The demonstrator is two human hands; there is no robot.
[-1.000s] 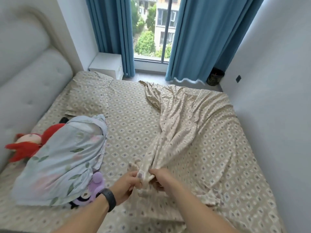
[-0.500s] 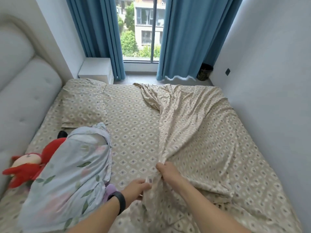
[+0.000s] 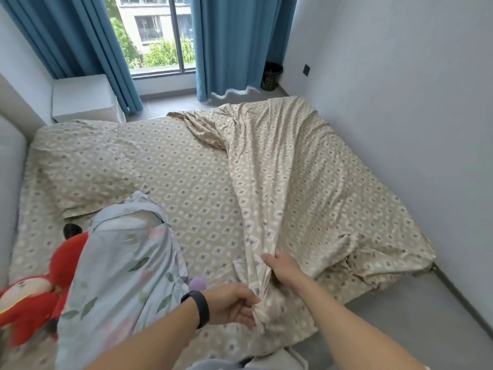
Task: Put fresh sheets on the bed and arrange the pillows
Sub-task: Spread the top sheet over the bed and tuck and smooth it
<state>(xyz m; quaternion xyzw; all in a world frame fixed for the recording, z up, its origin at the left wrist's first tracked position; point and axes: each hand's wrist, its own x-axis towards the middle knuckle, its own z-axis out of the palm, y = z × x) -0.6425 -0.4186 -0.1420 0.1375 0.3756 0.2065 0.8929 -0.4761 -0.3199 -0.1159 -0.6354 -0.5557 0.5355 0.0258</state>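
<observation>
Blue curtains [image 3: 234,44] beside daylit window [image 3: 157,36], white nightstand [image 3: 82,97], grey floor [image 3: 426,324].

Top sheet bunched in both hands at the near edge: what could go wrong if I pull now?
The top sheet, gripped by the left hand and right hand, is twisted near the window, so it may spread crooked. Its right side already hangs off the bed's corner and could slide to the floor.

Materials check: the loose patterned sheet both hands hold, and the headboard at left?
Loose patterned sheet: thin woven fabric, likely cotton, matte; it drapes in soft folds and bunches at each grip. Headboard: padded, pale smooth covering, perhaps faux leather; too little shows to be sure.
</observation>
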